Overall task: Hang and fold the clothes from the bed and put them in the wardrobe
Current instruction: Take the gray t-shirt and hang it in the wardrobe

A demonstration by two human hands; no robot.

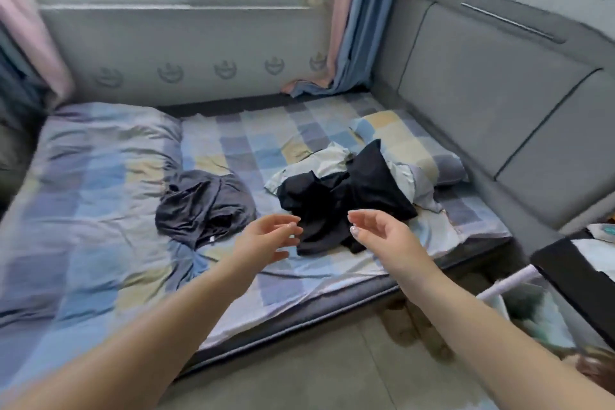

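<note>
A crumpled black garment [359,196] lies on the checked bed [233,150], on top of a pale light-green garment [332,160]. To its left lies a bunched dark grey garment [203,203]. My left hand [263,240] and my right hand [382,236] reach out over the bed's near edge, just in front of the black garment. Both hands have relaxed, slightly bent fingers and hold nothing. The wardrobe is not in view.
A folded checked duvet [93,183] covers the bed's left part and a matching pillow [409,143] lies by the grey padded headboard [482,103]. A dark bedside table [575,273] stands at the right. Curtains [352,23] hang by the window. Tiled floor lies in front of the bed.
</note>
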